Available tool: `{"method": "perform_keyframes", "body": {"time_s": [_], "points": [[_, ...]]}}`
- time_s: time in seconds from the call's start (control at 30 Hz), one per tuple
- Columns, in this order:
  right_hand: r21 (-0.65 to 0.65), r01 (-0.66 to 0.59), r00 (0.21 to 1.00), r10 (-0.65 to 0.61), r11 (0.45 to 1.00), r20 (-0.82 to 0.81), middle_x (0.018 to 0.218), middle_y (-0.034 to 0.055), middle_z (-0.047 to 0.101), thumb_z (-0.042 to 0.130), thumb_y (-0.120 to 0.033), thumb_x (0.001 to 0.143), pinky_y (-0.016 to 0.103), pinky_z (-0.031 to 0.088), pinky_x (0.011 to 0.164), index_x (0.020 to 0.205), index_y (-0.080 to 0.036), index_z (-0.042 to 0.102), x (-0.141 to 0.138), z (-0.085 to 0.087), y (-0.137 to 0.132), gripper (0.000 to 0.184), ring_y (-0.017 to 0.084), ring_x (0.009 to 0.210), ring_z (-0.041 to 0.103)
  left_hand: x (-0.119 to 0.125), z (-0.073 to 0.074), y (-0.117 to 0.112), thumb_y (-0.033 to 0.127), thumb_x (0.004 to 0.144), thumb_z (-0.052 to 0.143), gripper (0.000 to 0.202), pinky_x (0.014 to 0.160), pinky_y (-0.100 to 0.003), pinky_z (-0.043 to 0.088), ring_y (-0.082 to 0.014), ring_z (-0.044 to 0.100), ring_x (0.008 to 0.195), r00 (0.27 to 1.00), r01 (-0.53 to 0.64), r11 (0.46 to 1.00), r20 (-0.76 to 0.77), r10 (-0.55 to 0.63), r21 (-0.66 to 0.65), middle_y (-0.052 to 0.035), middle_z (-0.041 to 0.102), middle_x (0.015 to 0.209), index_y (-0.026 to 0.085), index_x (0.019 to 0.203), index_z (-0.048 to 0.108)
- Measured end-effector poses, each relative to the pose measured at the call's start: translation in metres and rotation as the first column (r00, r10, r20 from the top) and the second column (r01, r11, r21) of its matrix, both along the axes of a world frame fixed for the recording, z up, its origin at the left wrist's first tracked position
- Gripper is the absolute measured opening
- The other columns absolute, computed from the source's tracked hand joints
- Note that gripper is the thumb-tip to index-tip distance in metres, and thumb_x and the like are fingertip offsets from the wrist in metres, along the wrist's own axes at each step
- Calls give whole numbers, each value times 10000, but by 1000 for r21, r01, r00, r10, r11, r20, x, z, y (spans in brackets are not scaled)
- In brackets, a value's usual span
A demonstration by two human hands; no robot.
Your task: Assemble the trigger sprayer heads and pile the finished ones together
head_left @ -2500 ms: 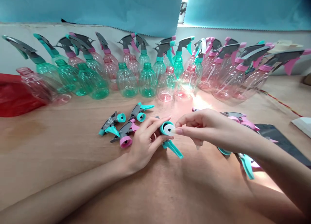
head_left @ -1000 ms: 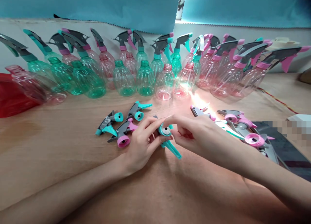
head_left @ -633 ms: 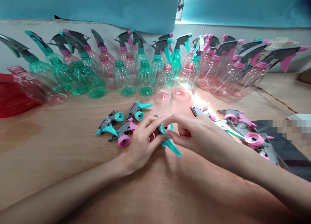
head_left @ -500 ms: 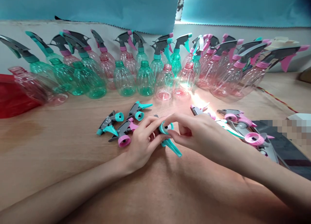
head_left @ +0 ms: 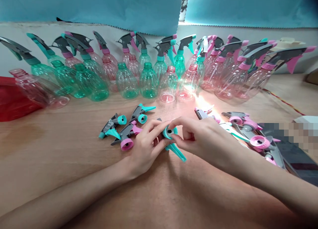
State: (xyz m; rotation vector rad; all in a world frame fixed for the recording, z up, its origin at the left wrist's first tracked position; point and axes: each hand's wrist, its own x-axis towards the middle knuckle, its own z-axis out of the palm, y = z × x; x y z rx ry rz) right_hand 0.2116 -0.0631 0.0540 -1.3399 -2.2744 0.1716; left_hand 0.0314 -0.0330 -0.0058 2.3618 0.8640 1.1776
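Note:
A grey and turquoise trigger spray head is held above the table, its round turquoise collar facing up toward me and its trigger pointing down to the right. My left hand is closed around its grey body, which the fingers mostly hide. At the collar's right side, the thumb and bent forefinger of my right hand pinch the rim. Inside the collar a dark hole shows. Just left of my hands lie a pink-collared spray head and two turquoise ones, the nearer a turquoise-triggered spray head.
Several loose spray heads lie in a pile at right, beside a dark flat object. Along the back stand open green bottles and pink bottles, with capped spray bottles behind. A red item sits at far left.
The collar has turned slightly, so its dark central hole shows more openly. The fingers of my right hand have shifted a little at the rim. Everything else stays in place.

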Motion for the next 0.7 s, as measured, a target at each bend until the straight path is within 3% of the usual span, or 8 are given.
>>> {"method": "perform_keyframes", "body": {"time_s": [0.17, 0.37, 0.47, 0.7], "points": [[67, 17, 998, -13, 998, -60, 481, -84, 352, 505, -182, 815, 210, 263, 452, 951, -136, 668, -4, -7, -1, 218, 74, 412, 349, 0, -1, -1, 192, 893, 550, 311, 627, -206, 457, -130, 517, 803, 1000, -4, 1000, 11, 4, -10, -25, 542, 976, 237, 1201, 546], [135, 47, 993, -61, 990, 100, 511, -56, 385, 533, -228, 833, 237, 237, 445, 905, -96, 672, 1, 2, -5, 204, 97, 428, 361, 2, 1, 0, 214, 888, 576, 329, 631, -197, 451, -113, 515, 776, 999, 7, 1000, 40, -6, -21, -13, 539, 955, 244, 1214, 547], [167, 32, 993, -50, 985, 103, 502, -56, 376, 507, -212, 844, 241, 224, 443, 913, -90, 670, 1, 2, -7, 215, 102, 432, 350, 2, 2, -1, 225, 884, 582, 316, 624, -198, 452, -111, 518, 760, 999, 5, 1000, 42, -4, -27, -13, 540, 952, 247, 1199, 560], [-26, 5, 999, -6, 1000, -36, 480, -92, 365, 535, -222, 858, 201, 272, 455, 988, -159, 643, 0, -4, -2, 180, 76, 424, 334, 1, 3, -2, 281, 883, 582, 263, 592, -207, 456, -121, 529, 740, 997, -4, 999, 73, 7, -46, -29, 551, 939, 216, 1137, 590]]}}
